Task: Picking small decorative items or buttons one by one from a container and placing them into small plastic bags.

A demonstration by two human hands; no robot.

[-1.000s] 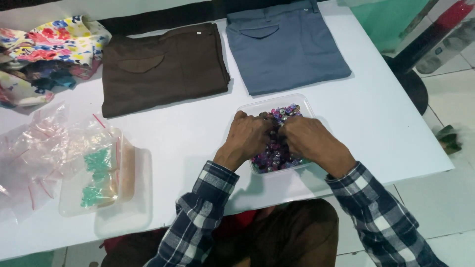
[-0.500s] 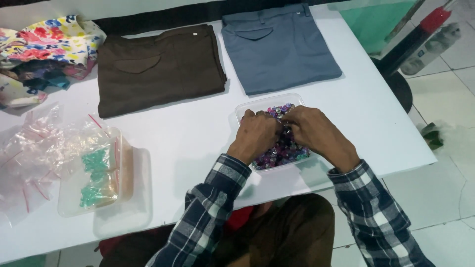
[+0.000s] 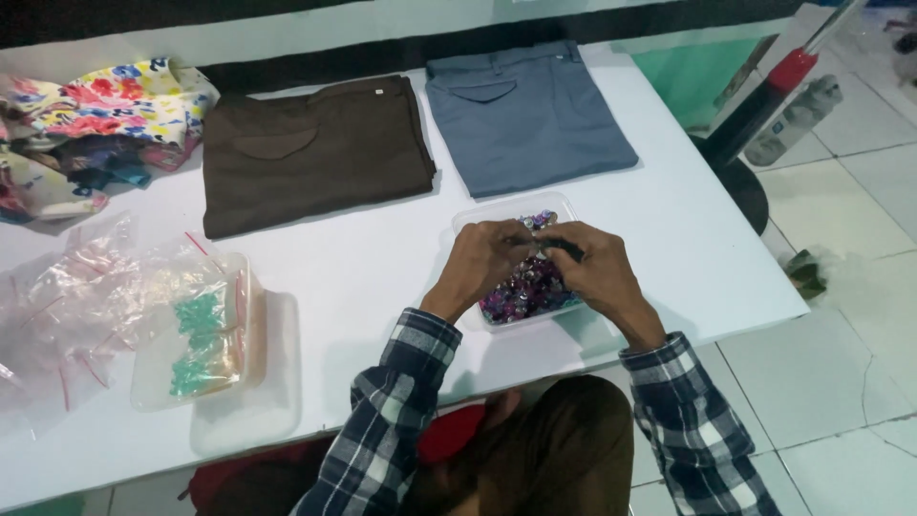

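Fingertips of the left hand (image 3: 484, 256) and right hand (image 3: 594, 266) pinch together on a small dark piece (image 3: 557, 248), too small to identify, held just above a clear plastic tray (image 3: 468, 218) of purple and silver beads (image 3: 523, 290). The tray sits near the white table (image 3: 373, 277) edge, below folded grey trousers (image 3: 525, 115) and brown trousers (image 3: 310, 153). A slip of the pinch would likely drop the piece among the beads, and a pushing wrist could nudge the tray off the edge.

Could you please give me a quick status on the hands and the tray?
Both hands, left and right, pinch a small piece over the tray. Tray holds purple bits. Nothing in the way.
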